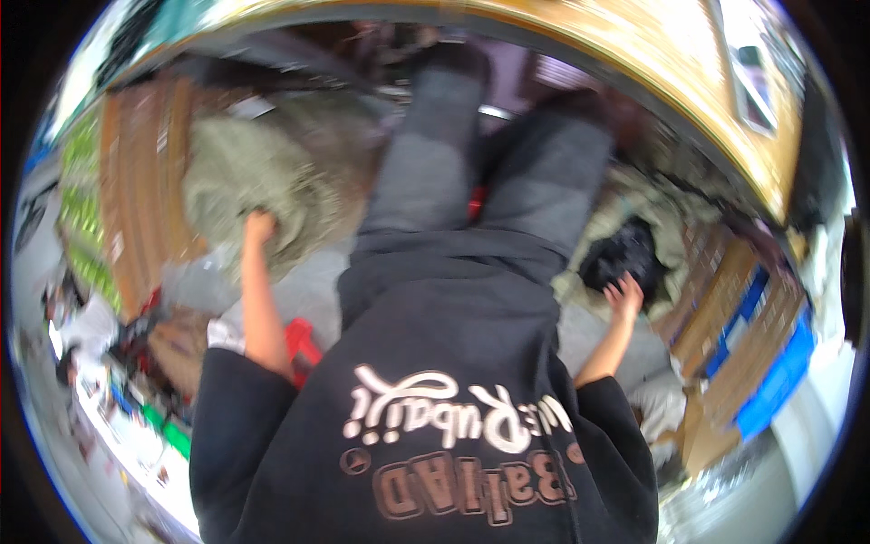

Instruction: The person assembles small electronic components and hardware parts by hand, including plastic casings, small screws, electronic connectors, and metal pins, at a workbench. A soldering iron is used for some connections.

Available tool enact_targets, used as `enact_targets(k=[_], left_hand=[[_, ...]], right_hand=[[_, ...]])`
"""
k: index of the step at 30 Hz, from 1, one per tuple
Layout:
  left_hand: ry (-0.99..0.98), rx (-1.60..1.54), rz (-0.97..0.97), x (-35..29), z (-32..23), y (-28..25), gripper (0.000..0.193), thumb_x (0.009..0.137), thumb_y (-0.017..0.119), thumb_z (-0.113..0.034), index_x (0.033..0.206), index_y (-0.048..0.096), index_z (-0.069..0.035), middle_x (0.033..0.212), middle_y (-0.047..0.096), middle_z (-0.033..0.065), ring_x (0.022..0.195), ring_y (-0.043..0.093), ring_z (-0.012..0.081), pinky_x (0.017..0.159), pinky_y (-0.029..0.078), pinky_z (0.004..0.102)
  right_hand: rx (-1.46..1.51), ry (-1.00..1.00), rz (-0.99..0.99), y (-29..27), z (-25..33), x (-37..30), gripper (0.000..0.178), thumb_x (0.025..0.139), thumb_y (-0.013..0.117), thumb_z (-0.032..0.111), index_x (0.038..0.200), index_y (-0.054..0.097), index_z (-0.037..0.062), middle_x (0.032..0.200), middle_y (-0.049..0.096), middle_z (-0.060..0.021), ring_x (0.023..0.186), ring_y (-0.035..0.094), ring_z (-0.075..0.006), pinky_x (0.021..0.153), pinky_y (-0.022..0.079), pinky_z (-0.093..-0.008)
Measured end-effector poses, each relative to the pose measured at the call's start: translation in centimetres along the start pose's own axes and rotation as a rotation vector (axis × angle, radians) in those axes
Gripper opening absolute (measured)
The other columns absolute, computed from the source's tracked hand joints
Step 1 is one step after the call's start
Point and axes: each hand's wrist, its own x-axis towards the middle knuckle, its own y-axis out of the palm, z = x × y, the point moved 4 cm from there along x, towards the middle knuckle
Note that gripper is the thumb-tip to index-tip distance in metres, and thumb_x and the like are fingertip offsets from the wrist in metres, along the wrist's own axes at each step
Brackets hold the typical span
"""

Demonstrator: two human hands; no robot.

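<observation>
- Cardboard boxes [725, 313] w/ blue sides stand at our right; contents too blurred to tell.
- Olive cloth bundle [249, 186] front-left: our left hand [258, 227] closes on its edge.
- Black bag [625, 254] front-right: our right hand [625, 297] rests on it, fingers spread.

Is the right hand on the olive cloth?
No, the right hand rests on a black bundle; the left hand is the one on the olive cloth.

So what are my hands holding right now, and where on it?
The left hand grips a fold of the olive-green cloth at its near edge. The right hand rests on the black bundle; whether it grips cannot be told.
</observation>
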Motion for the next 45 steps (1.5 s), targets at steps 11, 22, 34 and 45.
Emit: enact_targets(k=[11,22,34,45], left_hand=[[-0.149,-0.246,-0.451,-1.8,5.7,0.6,0.033,0.068,0.051,-0.012,0.1,0.051,-0.002,0.085,0.06,0.0201,0.071,0.061,0.0309,0.067,0.047,0.0369],[-0.06,-0.026,-0.175,1.8,3.3,1.6,0.053,0.07,0.058,-0.03,0.111,0.047,0.003,0.109,0.05,0.0245,0.102,0.049,0.0351,0.086,0.039,0.0392],[0.599,-0.754,1.11,14.2,9.4,6.0,0.049,0.078,0.051,-0.032,0.113,0.047,0.003,0.118,0.046,0.0211,0.108,0.046,0.0329,0.084,0.041,0.0396],[-0.035,0.288,0.052,4.5,2.2,1.7,0.048,0.077,0.044,-0.033,0.111,0.051,0.0,0.116,0.047,0.0207,0.107,0.046,0.0346,0.088,0.038,0.0409]], right_hand=[[-0.141,-0.072,-0.188,-1.4,3.3,2.4,0.039,0.078,0.055,0.029,0.11,0.046,0.0073,0.114,0.047,-0.0105,0.084,0.053,-0.0286,0.066,0.049,-0.036],[0.156,-0.448,-0.371,-1.5,12.6,-2.3,0.028,0.079,0.053,0.017,0.103,0.046,0.0038,0.1,0.05,-0.0121,0.074,0.053,-0.0249,0.055,0.049,-0.0296],[0.112,-1.342,-0.1,13.2,33.1,-24.7,0.024,0.08,0.049,0.0,0.103,0.045,-0.0009,0.093,0.05,-0.0085,0.067,0.049,-0.0114,0.061,0.044,-0.0231],[-0.538,-1.429,0.003,19.4,44.3,-14.1,0.03,0.073,0.062,0.013,0.099,0.054,0.0023,0.083,0.059,-0.009,0.071,0.056,-0.0112,0.062,0.043,-0.0238]])
